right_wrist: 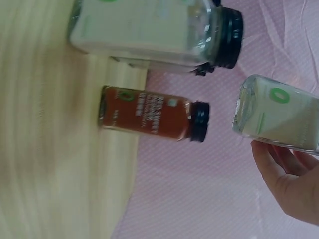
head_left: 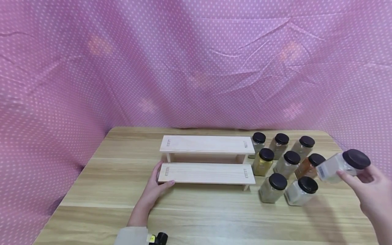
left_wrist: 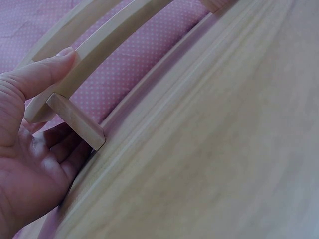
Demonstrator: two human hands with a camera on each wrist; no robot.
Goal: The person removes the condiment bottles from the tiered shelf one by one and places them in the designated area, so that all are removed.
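Observation:
My left hand (head_left: 153, 190) grips the left end of the front, lower board of a pale two-step wooden rack (head_left: 206, 173). In the left wrist view the thumb lies on the board (left_wrist: 99, 52), with the other fingers behind a short leg (left_wrist: 77, 122). Off the table at the far right, my right hand (head_left: 372, 192) holds a clear spice jar (head_left: 332, 168) with a black lid and pale contents, tilted. The right wrist view shows this held jar (right_wrist: 284, 117) beside a red-brown spice jar (right_wrist: 149, 113) standing on the table.
Several black-lidded spice jars stand close together right of the rack, among them a yellow one (head_left: 262, 166) and a white one (head_left: 298, 194). The wooden table (head_left: 101, 190) ends at a pink dotted cloth (head_left: 196, 85) behind and at the sides.

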